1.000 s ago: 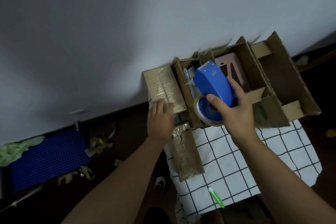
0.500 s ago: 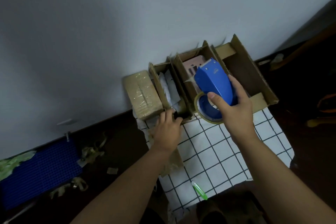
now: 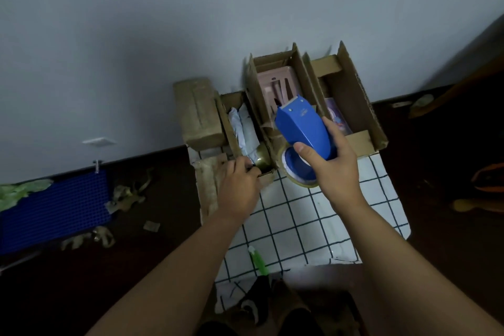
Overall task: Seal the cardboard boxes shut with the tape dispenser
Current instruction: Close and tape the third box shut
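Three open cardboard boxes (image 3: 351, 90) against the wall, one taped box (image 3: 197, 112) at their left. My right hand (image 3: 331, 169) grips the blue tape dispenser (image 3: 302, 128) above the middle box. Left hand (image 3: 237, 188) curls on the leftmost open box's near flap (image 3: 268, 174).

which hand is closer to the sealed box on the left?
Left. The left hand sits just below the sealed box, at the neighbouring open box's corner. The right hand is farther right, gripping the dispenser.

left hand (image 3: 240, 188) fingertips hidden in box | tape roll (image 3: 298, 172) partly behind right hand (image 3: 331, 169)
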Demonstrator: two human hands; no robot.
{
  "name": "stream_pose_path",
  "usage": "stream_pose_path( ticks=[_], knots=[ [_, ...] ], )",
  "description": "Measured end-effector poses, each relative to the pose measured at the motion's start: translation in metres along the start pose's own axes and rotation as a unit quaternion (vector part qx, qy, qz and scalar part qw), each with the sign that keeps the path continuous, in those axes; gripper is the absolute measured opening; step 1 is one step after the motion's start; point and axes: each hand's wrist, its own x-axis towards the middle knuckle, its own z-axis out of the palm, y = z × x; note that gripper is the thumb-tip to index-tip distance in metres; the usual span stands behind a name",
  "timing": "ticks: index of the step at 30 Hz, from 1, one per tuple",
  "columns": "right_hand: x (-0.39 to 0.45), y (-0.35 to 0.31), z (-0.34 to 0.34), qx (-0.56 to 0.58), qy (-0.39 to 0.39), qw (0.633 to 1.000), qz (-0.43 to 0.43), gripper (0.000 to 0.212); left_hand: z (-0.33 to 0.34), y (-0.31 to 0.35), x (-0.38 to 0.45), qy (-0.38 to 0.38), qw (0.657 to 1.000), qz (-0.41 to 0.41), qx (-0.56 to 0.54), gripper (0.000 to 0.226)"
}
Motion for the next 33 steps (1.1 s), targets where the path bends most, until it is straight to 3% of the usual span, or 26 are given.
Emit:
stream_pose_path(
  ticks=[8, 14, 24, 29, 33],
  knots=[
    [-0.035, 0.015, -0.022, -0.031, -0.005, 0.998, -0.047, 0.072, 0.038, 0.04, -0.074, 0.022, 0.998, 0.023, -0.059, 0.023],
    [-0.033, 0.051, -0.054, -0.06, -0.027, 0.995, -0.074, 0.072, 0.079, 0.061, -0.097, 0.105, 0.991, 0.007, -0.082, 0.015],
    [0.018, 0.13, -0.077, -0.034, -0.09, 0.975, -0.199, 0.071, 0.133, 0.081, -0.055, 0.336, 0.94, 0.027, -0.053, 0.023],
    [0.019, 0.163, -0.089, 0.006, -0.074, 0.963, -0.259, 0.071, 0.143, 0.076, -0.052, 0.38, 0.919, 0.064, -0.08, 0.031],
    [0.014, 0.184, -0.093, 0.039, -0.067, 0.951, -0.3, 0.076, 0.149, 0.074, -0.055, 0.387, 0.916, 0.08, -0.067, 0.025]
  ],
)
